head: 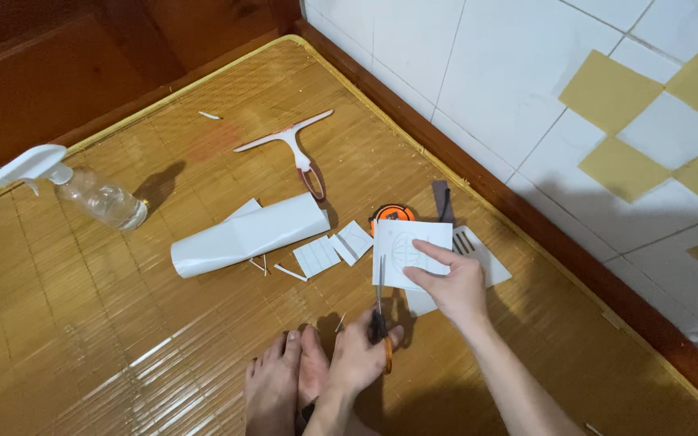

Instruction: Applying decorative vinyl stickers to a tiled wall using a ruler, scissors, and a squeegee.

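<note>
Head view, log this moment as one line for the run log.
left hand: grips scissors, blades at sheet edge | right hand: pins paper sheet on mat | nearby: paper roll, squeegee, spray bottle

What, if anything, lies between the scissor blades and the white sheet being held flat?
Nothing visible. The left hand holds the scissors, whose blades already meet the near edge of the white sheet; the right hand presses it down beside them, clear of the blades.
</note>
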